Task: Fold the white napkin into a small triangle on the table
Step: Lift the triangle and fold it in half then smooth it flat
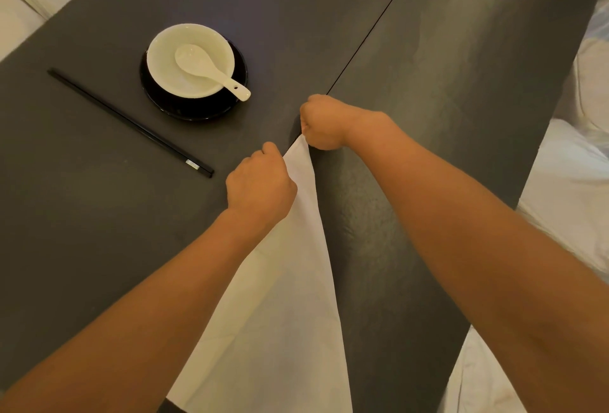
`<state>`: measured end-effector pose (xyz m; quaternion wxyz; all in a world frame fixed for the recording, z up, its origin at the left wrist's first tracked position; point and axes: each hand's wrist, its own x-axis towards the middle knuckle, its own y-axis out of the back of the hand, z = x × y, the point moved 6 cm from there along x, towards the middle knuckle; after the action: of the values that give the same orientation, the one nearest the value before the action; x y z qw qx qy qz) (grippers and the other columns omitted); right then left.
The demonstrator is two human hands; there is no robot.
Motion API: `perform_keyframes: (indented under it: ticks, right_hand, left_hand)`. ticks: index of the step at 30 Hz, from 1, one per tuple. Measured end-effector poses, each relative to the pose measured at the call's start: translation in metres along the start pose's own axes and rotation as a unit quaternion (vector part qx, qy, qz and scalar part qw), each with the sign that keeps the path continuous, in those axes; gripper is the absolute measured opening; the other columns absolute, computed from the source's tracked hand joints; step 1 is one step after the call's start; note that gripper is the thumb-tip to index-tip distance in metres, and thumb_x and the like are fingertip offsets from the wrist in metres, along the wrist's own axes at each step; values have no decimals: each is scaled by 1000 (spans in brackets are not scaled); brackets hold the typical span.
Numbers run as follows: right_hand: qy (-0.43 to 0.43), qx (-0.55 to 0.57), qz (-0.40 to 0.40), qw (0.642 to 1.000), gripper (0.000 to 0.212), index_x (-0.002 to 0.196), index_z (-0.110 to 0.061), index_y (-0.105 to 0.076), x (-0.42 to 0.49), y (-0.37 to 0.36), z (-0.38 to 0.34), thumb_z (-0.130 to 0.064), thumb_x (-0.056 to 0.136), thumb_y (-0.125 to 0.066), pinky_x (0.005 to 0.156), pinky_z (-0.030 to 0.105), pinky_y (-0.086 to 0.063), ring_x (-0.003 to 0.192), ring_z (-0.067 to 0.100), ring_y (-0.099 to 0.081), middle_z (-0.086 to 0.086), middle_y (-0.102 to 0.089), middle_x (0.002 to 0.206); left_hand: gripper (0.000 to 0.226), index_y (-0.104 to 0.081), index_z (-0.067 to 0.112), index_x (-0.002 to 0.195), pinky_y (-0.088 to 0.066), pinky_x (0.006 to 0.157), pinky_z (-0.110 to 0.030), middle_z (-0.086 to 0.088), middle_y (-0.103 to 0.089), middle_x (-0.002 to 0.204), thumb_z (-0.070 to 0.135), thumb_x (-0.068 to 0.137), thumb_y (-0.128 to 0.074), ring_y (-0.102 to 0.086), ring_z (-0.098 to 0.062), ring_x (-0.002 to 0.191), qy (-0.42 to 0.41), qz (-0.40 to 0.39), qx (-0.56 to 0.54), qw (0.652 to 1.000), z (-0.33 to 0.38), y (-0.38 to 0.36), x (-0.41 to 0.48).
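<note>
Dark desk (428,50) fills the view, with white cloth (573,188) past its edges. The right grip (324,122) is curled and pinches the far tip of the napkin (296,297). The left grip (260,182) pinches its edge just behind that tip. From the grips the napkin runs back toward the person as one long, wide point. The folding looks only begun: there is no small triangle yet. Left of the left grip lie chopsticks (131,122). Beyond it sits a bowl (164,60) with a spoon (207,69).
</note>
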<state>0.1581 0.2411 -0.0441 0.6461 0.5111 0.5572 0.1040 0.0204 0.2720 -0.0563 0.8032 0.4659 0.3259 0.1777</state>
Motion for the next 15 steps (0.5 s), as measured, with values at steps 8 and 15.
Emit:
perform_keyframes:
  ticks: [8, 15]
  right_hand:
    - [-68, 120, 137, 981, 17, 88, -6, -59, -15, -2, 18, -23, 88, -64, 66, 32, -41, 85, 27, -55, 9, -57, 87]
    - [-215, 317, 236, 893, 34, 67, -18, -52, -28, -23, 38, -35, 73, -81, 55, 28, -45, 66, 18, -60, 2, -63, 73]
  left_hand:
    - [31, -41, 16, 119, -39, 50, -29, -8, -46, 104, 12, 92, -57, -47, -17, 67, -72, 91, 6, 993, 1, 0, -12]
    - [72, -53, 23, 138, -43, 77, -40, -12, -50, 139, -6, 75, -69, -46, -35, 108, -327, 146, 121, 926, 18, -6, -19]
